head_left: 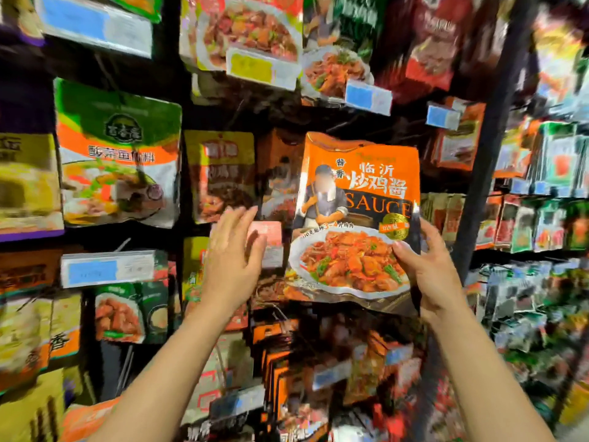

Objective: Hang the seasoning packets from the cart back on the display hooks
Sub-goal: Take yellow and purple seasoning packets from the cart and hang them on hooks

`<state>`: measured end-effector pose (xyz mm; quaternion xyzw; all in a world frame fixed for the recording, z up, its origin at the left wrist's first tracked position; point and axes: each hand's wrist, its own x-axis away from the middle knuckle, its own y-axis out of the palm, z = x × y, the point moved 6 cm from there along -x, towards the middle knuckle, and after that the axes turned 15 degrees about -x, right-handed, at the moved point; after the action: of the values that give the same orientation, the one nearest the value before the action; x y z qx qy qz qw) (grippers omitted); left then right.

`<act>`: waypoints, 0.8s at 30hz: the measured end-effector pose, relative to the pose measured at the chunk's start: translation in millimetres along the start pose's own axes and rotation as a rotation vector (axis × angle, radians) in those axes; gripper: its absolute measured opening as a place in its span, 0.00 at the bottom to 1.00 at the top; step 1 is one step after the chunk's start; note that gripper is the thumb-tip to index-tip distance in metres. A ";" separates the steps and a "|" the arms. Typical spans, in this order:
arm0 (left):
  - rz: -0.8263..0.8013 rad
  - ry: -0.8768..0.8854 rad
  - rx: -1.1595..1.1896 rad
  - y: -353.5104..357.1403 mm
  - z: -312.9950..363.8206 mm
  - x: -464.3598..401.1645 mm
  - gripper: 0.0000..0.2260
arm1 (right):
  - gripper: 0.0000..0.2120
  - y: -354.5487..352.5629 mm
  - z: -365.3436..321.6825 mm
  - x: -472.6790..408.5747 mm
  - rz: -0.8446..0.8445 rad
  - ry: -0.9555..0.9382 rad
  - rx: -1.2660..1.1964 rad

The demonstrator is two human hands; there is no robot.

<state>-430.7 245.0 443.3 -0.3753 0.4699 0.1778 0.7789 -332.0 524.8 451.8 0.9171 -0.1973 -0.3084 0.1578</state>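
Note:
An orange sauce packet [357, 199] with a picture of a chicken dish is held upright in front of the display, near centre right. My right hand [427, 266] grips its lower right edge, thumb on the front. My left hand [234, 253] is raised to the left of the packet with fingers straight and spread, reaching toward a pink price tag [266, 237] at the tip of a hook; it holds nothing. The hook itself is hard to make out against the dark backing. The cart is out of view.
Hanging packets crowd the wall: a green and orange packet [118, 154] at left, a yellow one [220, 173] behind my left hand, orange packets [280, 371] below. Blue price tags [105, 269] stick out on hook ends. A dark upright post [490, 154] stands at right.

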 end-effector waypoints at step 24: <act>0.377 0.310 -0.692 41.7 -8.1 -8.6 0.17 | 0.16 12.8 18.6 -105.0 -0.136 0.069 -0.065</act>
<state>-466.0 266.9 431.1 -0.5444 0.5547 0.4058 0.4810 -423.9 558.7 495.8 0.9328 -0.1189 -0.2930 0.1730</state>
